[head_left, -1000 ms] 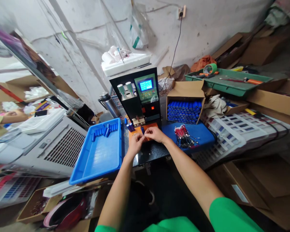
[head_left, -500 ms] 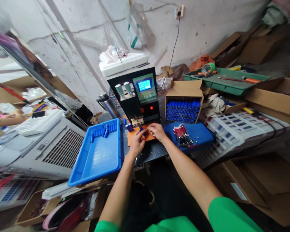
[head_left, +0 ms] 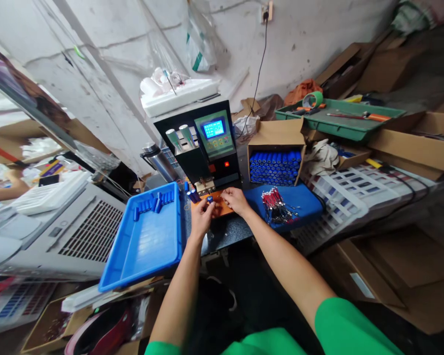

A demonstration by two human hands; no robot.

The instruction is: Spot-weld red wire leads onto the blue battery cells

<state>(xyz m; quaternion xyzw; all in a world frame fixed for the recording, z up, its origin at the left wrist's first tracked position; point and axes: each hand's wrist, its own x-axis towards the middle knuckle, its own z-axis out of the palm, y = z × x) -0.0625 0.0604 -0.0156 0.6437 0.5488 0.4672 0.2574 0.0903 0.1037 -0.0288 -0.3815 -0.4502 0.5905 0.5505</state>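
My left hand (head_left: 202,218) grips a small blue cylindrical battery cell (head_left: 210,199) between thumb and fingers, with its end facing up. My right hand (head_left: 236,200) is closed in a pinch just to the right of it, over the orange board (head_left: 227,209); what its fingertips hold is too small to make out. Right behind both hands stands a black spot-welding machine (head_left: 232,176) with a lit blue screen and a metal electrode part (head_left: 205,187) low at its front. A few blue cells (head_left: 193,195) stand beside the board, left of the electrodes.
A blue tray (head_left: 148,246) with several blue cells is at the left. To the right, a bundle of red and black wire leads (head_left: 276,204) lies on a blue pad (head_left: 306,204). Behind it stands a carton (head_left: 277,132) stacked with blue cells. A steel flask (head_left: 162,162) is beside the machine.
The cell in my left hand has turned end up, and that hand has pulled slightly left, away from the right hand. The whole view has shifted a little.
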